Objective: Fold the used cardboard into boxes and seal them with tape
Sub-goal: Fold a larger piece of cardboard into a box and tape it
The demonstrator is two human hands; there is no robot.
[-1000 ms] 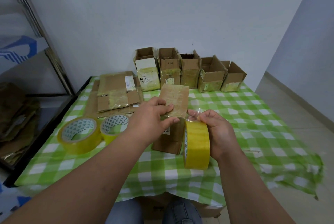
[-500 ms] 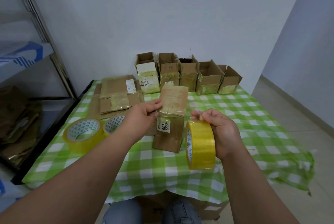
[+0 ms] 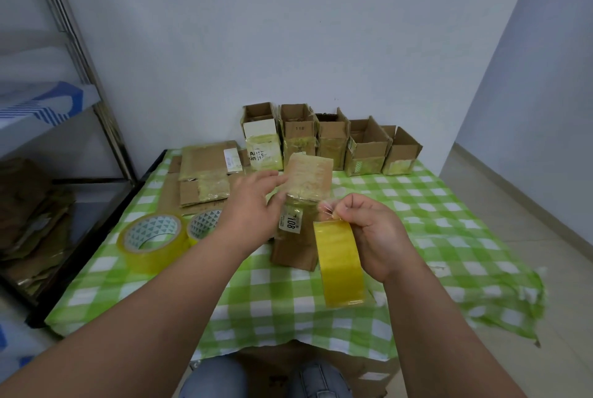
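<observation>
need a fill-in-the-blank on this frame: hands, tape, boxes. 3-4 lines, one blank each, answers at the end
1. The right hand holds a roll of ____ tape.
2. The box under the left hand carries a label printed with the number ____.
3. Along the wall stands a row of ____ open boxes.
4. On the green checked tablecloth, ____ spare tape rolls lie left of the left forearm.

Missing words: yellow; 108; five; two
</observation>
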